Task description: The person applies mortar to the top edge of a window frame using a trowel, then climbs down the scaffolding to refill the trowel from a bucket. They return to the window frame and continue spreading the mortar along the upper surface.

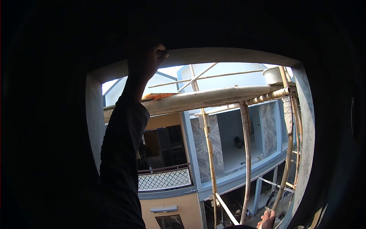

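My left hand is raised on a dark-sleeved arm to the top of a concrete window opening. Its fingers are curled closed against the shadowed upper edge, and what they hold, if anything, is lost in the dark. Low at the right, near the bottom of the opening, my right hand is closed with its fingertips pinched together. A small greyish bit shows at those fingertips, too small to name.
Outside stands bamboo scaffolding with a plank platform. An orange sheet and a pale bucket rest on it. Behind is a building with a white lattice balcony and a marble-patterned wall. Deep shadow surrounds the opening.
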The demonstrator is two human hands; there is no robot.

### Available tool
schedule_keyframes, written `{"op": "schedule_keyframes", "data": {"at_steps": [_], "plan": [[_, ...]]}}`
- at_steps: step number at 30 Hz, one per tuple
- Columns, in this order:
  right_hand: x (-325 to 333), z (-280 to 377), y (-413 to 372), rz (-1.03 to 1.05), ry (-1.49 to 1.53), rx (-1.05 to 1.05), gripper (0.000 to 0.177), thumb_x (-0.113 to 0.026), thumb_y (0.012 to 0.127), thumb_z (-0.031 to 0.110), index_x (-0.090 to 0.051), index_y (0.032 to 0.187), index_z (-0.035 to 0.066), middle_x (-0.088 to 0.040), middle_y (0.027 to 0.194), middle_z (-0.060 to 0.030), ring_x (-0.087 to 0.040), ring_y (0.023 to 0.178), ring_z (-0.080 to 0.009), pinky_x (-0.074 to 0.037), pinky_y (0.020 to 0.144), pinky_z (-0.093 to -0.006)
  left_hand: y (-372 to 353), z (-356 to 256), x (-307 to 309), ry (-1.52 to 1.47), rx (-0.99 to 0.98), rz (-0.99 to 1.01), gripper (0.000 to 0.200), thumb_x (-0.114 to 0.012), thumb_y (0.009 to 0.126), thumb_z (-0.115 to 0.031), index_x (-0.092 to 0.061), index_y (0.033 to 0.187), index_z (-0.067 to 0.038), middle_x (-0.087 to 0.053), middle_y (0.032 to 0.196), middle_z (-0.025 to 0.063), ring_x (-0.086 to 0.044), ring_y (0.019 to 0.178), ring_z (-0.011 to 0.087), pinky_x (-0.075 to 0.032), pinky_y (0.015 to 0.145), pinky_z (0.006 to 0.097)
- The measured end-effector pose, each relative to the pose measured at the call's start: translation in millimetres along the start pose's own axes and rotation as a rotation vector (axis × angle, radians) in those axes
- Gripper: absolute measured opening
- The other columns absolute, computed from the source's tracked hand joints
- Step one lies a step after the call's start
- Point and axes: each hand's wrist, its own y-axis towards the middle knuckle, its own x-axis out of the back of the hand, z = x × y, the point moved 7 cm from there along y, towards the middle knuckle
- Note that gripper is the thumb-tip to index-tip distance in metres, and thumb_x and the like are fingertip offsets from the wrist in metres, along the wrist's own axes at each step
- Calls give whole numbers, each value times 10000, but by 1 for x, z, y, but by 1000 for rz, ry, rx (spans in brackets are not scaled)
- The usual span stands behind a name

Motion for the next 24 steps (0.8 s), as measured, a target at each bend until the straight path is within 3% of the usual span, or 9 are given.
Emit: {"op": "schedule_keyframes", "data": {"at_steps": [14,17,19,24], "plan": [[-11,-13,14,20,-45,16,291,-501,909,215,-491,1140,38,-547,775,-102,-506,484,-198,-442,405,-335,-6,1,3,-17,-80,-74,204,-811,709,-239,-711,845,-124,-669,813,32,-637,810,178,-527,763,342],[-9,-16,17,15,-52,22,292,-503,904,207,-496,1138,32,-549,776,-106,-508,492,-203,-443,411,-339,-5,7,-7,-63,-2,16,239,-806,716,-267,-716,889,-129,-669,900,45,-630,879,206,-517,825,368],[-8,-18,20,10,-61,28,293,-504,900,201,-499,1137,29,-551,777,-109,-509,497,-206,-444,416,-341,-7,-7,-5,95,-171,-72,301,-784,741,-317,-708,971,-139,-647,1042,55,-595,1012,245,-492,894,404],[-6,-24,31,4,-88,43,295,-508,890,187,-506,1133,20,-556,778,-117,-511,510,-214,-446,427,-347,-4,-19,-11,172,-156,40,401,-742,777,-391,-673,1098,-160,-587,1233,63,-491,1206,302,-420,996,477]]}}
